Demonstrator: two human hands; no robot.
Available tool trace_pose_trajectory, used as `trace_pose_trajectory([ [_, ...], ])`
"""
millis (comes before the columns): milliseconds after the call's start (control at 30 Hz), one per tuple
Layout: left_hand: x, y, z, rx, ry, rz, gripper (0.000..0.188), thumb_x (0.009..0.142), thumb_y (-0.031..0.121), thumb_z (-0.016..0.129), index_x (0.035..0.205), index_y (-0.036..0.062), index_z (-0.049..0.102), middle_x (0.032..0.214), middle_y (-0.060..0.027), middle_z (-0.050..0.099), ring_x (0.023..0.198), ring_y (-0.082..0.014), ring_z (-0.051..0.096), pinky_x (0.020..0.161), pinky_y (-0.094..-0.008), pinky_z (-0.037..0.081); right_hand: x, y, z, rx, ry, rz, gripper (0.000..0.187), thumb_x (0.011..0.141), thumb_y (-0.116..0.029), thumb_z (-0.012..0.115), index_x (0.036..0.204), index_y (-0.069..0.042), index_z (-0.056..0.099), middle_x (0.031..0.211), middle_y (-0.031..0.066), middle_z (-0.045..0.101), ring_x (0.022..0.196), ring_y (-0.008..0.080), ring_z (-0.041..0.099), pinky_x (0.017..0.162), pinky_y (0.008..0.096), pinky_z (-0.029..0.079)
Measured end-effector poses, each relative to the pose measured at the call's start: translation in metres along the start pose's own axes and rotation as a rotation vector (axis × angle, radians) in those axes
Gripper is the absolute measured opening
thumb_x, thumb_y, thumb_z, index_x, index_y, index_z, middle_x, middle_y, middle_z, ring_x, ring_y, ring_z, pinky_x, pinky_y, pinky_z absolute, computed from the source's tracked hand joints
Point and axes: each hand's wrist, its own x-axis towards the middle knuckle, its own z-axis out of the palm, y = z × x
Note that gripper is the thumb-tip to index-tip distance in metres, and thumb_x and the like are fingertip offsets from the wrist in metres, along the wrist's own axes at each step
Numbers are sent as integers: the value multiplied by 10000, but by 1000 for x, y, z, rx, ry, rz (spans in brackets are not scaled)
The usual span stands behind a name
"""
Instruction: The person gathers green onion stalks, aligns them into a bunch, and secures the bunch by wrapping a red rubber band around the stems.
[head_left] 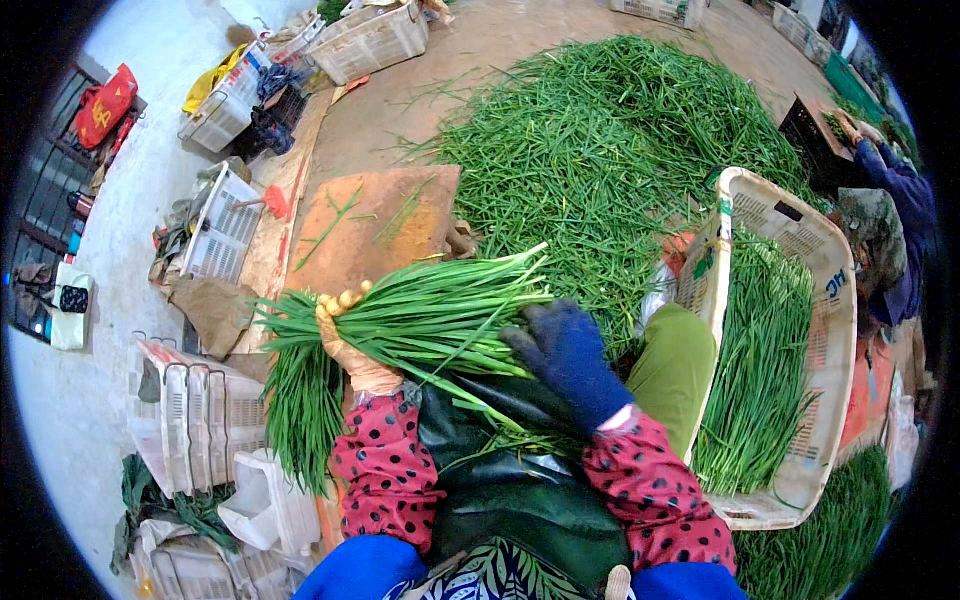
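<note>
A bunch of long green garlic chives [430, 310] lies across my lap, its leaves hanging down at the left and its pale stem ends toward the right. My left hand [350, 335], in a pale orange rubber glove, is closed around the leafy part. Beside the stem ends is my right hand [570, 355] in a dark blue knit glove. Its fingers are slightly bent and apart, their tips at the stems. Some loose chive strands [490, 408] trail over the dark apron [530, 500] below.
A big heap of chives [610, 140] covers the floor ahead. At my right a white crate [838, 350] holds lined-up chives, with more chives [830, 530] beside it. An orange-brown board [370, 215] lies ahead left; stacked crates [190, 420] stand left. Another person [905, 210] works far right.
</note>
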Motion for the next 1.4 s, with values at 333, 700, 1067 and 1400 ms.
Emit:
trace_pose_trajectory([
  [333,-2,2,1,-32,-73,-184,164,856,189,547,969,93,616,968,-51,620,1074,-313,502,932,-545,366,70,19,-2,259,-72,-124,355,715,-286,619,1009,-90,586,956,190,595,860,350,579,741,410,473],
  [700,-3,-1,1,5,-83,-169,157,854,206,552,973,119,604,981,-13,617,1074,-279,505,924,-537,377,27,16,49,415,21,-202,430,705,-299,661,1047,-48,588,1005,158,601,936,340,558,824,383,431],
  [1067,-3,4,0,-23,-92,-156,162,860,189,537,997,125,594,993,0,619,1080,-226,507,909,-485,403,7,49,18,1245,-65,145,148,798,-117,550,863,6,600,768,48,609,713,137,586,674,263,474],
  [1400,-5,6,5,58,19,-7,270,858,180,534,1126,146,525,812,34,593,877,-183,562,937,-512,370,7,127,-7,-81,713,74,329,779,-197,609,1024,17,555,887,165,606,723,284,591,742,369,479],
])
